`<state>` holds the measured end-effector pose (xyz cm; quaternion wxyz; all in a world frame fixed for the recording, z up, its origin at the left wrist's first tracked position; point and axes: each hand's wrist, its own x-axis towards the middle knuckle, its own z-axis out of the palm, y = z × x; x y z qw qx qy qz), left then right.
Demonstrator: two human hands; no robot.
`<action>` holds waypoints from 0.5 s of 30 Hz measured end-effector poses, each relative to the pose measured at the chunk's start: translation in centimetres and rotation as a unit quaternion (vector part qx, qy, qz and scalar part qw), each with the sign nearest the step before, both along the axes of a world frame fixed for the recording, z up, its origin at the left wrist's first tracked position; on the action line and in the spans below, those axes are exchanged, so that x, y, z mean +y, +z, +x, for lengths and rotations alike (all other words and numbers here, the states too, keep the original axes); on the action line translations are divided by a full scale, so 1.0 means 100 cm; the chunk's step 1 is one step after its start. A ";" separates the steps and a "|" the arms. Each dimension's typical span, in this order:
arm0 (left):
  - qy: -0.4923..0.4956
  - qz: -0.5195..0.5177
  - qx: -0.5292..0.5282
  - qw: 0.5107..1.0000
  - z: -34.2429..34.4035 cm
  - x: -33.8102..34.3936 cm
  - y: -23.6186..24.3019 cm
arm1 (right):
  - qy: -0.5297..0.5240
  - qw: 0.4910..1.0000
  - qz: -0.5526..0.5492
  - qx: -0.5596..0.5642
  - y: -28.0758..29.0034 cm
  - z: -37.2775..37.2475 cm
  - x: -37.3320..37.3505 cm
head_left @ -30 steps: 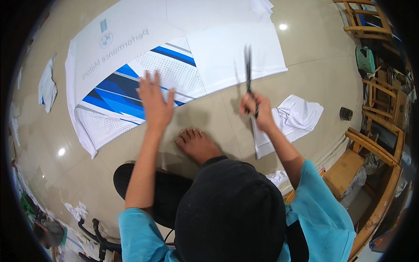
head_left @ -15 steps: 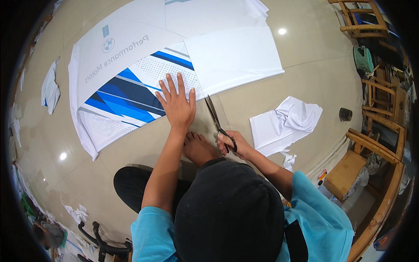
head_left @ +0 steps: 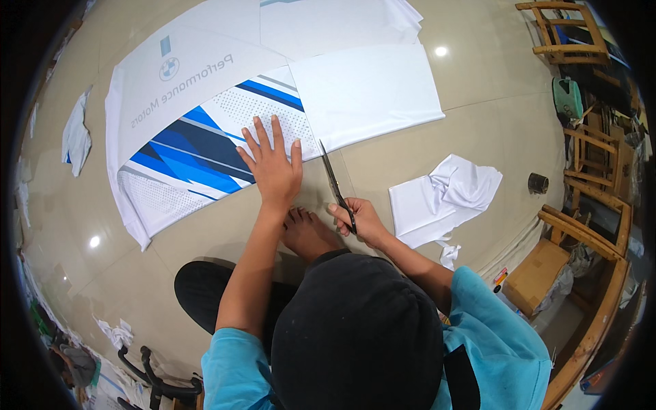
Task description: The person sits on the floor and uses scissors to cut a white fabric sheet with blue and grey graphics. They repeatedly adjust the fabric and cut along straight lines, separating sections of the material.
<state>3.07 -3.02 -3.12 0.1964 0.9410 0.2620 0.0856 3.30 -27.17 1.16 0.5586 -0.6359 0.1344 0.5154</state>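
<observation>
On the floor lies a large white fabric (head_left: 369,89) with a patterned section (head_left: 198,157) in blue, navy, grey and dots. My left hand (head_left: 275,167) rests with spread fingers on this patterned section. My right hand (head_left: 359,222) grips dark long-bladed scissors (head_left: 331,171) by their handles. The blade tips meet the fabric's front edge where the plain white part borders the dotted pattern. A separate crumpled white cloth (head_left: 417,212) lies to the right of my right hand. My bare foot (head_left: 307,236) is between my arms.
Wooden stools (head_left: 567,37) and frames line the right side, with a green object (head_left: 567,99), a dark cylinder (head_left: 538,183) and a cardboard box (head_left: 536,273). More cloth scraps (head_left: 75,133) lie left. A black chair base (head_left: 154,379) is at lower left, near a blurred person (head_left: 75,365).
My left hand has slid right along the patterned section. My right hand has come down and leftward, bringing the scissors from a raised, blurred position to the fabric's front edge.
</observation>
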 end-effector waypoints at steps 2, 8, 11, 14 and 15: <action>0.007 0.020 0.012 1.000 0.002 0.013 -0.001 | 0.004 1.000 -0.007 -0.005 0.002 0.000 0.002; 0.041 0.040 0.042 0.997 0.009 0.034 -0.011 | 0.003 1.000 -0.008 0.006 0.004 -0.003 0.004; 0.041 0.054 0.041 0.997 0.009 0.034 -0.013 | 0.001 1.000 -0.012 -0.004 0.003 -0.003 0.007; 0.046 0.054 0.045 0.996 0.011 0.033 -0.012 | 0.004 1.000 -0.026 -0.017 0.003 -0.003 0.007; 0.048 0.052 0.050 0.996 0.010 0.033 -0.012 | 0.006 0.999 -0.027 -0.021 0.003 -0.003 0.008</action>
